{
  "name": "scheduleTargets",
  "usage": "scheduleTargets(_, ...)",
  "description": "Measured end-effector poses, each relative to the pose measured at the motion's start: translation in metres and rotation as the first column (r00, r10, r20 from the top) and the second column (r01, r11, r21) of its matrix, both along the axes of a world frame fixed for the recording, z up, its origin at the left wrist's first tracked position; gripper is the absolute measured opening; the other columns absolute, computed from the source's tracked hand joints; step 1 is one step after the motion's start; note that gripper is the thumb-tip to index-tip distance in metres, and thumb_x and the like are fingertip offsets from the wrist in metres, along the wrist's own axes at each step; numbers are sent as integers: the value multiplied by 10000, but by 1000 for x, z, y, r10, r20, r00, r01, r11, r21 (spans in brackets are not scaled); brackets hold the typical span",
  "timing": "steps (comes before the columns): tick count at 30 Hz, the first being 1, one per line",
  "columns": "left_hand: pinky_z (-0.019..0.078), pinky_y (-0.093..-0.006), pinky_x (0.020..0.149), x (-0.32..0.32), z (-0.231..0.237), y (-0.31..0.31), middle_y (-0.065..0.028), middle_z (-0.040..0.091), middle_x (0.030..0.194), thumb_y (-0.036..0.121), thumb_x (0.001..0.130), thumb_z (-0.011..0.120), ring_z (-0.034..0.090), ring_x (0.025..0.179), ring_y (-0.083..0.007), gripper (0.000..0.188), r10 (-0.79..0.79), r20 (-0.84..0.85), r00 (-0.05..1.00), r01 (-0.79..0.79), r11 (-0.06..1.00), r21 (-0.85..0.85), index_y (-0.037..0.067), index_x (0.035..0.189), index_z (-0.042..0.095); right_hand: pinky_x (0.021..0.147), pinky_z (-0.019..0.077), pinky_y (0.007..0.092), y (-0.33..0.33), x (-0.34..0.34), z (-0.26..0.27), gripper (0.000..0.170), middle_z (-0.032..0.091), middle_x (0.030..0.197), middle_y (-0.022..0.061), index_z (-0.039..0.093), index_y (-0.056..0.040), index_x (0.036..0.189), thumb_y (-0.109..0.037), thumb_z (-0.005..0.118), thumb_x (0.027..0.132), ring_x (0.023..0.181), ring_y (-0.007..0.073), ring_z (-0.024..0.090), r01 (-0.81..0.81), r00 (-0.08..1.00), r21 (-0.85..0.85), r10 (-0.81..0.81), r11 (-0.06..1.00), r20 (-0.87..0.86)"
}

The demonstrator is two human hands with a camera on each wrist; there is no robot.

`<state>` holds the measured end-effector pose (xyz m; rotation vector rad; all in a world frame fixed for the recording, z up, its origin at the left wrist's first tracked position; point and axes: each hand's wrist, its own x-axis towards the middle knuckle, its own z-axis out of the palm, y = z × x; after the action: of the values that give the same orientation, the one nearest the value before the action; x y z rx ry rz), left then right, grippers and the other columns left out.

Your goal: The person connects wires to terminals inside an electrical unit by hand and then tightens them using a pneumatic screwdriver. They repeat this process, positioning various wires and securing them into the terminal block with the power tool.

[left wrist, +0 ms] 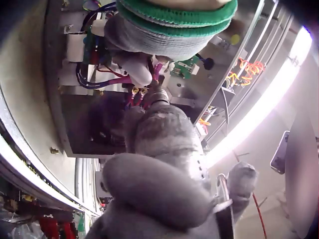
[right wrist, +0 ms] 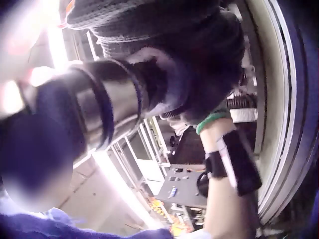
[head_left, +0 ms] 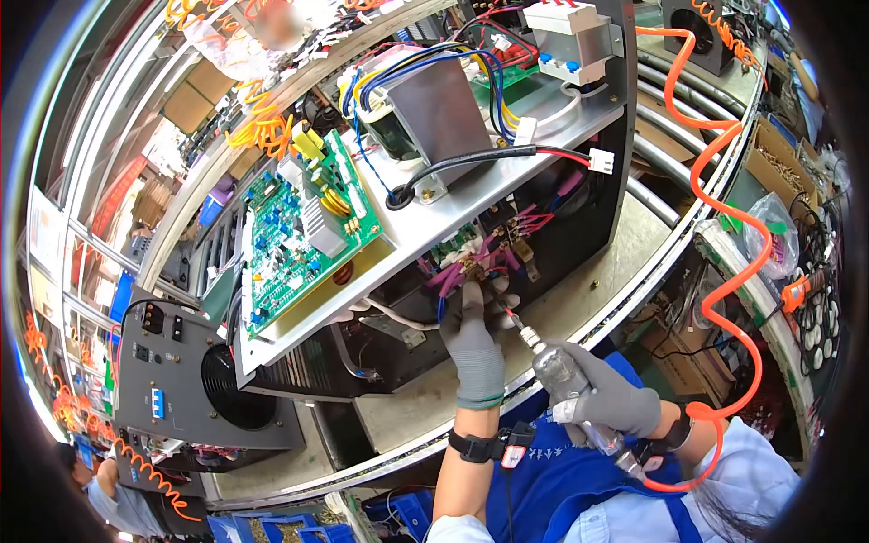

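Observation:
The left hand (head_left: 475, 348), in a grey glove with a green cuff, reaches into the black cabinet (head_left: 588, 226) and pinches pink-sleeved wires (head_left: 444, 276) near brass-coloured terminals. Its glove (left wrist: 164, 37) fills the top of the left wrist view, a finger beside the pink sleeve (left wrist: 119, 80). The gloved right hand (head_left: 615, 394) is wrapped round a pneumatic screwdriver (head_left: 559, 369), whose tip points at the terminals next to the left fingertips. In the right wrist view the right hand (right wrist: 164, 30) grips the metallic tool body (right wrist: 112, 99). Exact tip contact is hidden.
A metal shelf above the hands carries a green circuit board (head_left: 299, 235) and a transformer (head_left: 434, 109). An orange coiled hose (head_left: 724, 299) runs from the tool up the right side. Another black cabinet (head_left: 195, 389) stands at left. Roller bars (head_left: 652, 199) lie behind.

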<state>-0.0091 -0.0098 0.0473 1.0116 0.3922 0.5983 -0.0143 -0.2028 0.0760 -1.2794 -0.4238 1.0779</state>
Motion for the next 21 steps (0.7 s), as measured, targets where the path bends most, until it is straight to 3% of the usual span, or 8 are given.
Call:
scheduleTargets(2, 519, -231, 524, -9, 10, -3, -135, 692, 928, 213, 976, 543, 672, 701, -160, 306, 39, -134, 990, -33, 998, 44, -40, 1138, 598, 433, 483, 292, -1, -4, 4, 749, 583, 802, 103, 243, -46, 1439, -129, 644, 812, 499, 161, 586, 38, 954, 108, -4, 993, -299)
scheduleTargets(6, 476, -210, 511, -30, 5, 3, -141, 695, 877, 244, 949, 585, 656, 673, -143, 313, 86, -253, 964, -28, 974, 226, -38, 1080, 621, 402, 483, 285, 12, -12, 20, 510, 577, 765, 104, 368, -11, 1277, -165, 582, 840, 466, 173, 577, 167, 868, 201, -47, 965, -495)
scheduleTargets(8, 474, -202, 514, -44, 4, 6, -150, 692, 872, 221, 944, 578, 643, 672, -128, 317, 180, -233, 956, -51, 880, 473, -59, 1090, 608, 396, 484, 293, 15, -16, 16, 444, 576, 776, 106, 391, -19, 1220, -183, 572, 850, 456, 177, 573, 159, 879, 224, -34, 961, -475)
scheduleTargets(14, 524, -267, 623, -80, -10, 9, -161, 662, 1035, 178, 928, 608, 654, 825, -174, 317, 147, -320, 936, -10, 919, 394, -66, 1129, 586, 383, 473, 319, 42, -42, 3, 598, 566, 790, 116, 310, -34, 1326, -62, 607, 807, 447, 180, 562, 264, 895, 188, -167, 946, -413)
scheduleTargets(16, 528, -330, 747, -83, -32, 27, -156, 640, 1062, 168, 884, 664, 638, 900, -207, 345, 539, 25, 842, -207, 279, 938, -49, 1138, 578, 377, 457, 325, 56, -51, -1, 680, 555, 766, 106, 258, -57, 1369, 11, 609, 791, 451, 181, 559, 278, 929, 82, -246, 957, -278)
scheduleTargets(18, 483, -396, 884, -80, -2, 26, -158, 599, 1125, 151, 809, 725, 587, 1036, -281, 416, 610, -31, 792, -155, 250, 956, -6, 1163, 572, 379, 451, 329, 69, -62, -8, 682, 542, 753, 100, 253, -75, 1371, 24, 608, 798, 454, 178, 555, 310, 918, 79, -277, 947, -284)
scheduleTargets(20, 438, -424, 936, -65, 14, 32, -176, 558, 1185, 158, 756, 745, 522, 1129, -345, 489, 603, 315, 733, -219, -229, 949, 37, 1195, 567, 386, 459, 334, 83, -70, -19, 676, 541, 759, 103, 262, -80, 1361, 19, 624, 798, 461, 174, 557, 393, 896, 145, -342, 908, -283)
scheduleTargets(21, 361, -452, 1005, -59, 17, 36, -155, 516, 1277, 169, 724, 748, 454, 1209, -363, 549, 554, 319, 769, -176, -297, 939, 61, 1227, 557, 394, 465, 342, 92, -74, -24, 666, 542, 765, 104, 270, -80, 1349, 14, 634, 799, 475, 170, 565, 426, 890, 217, -363, 878, -277)
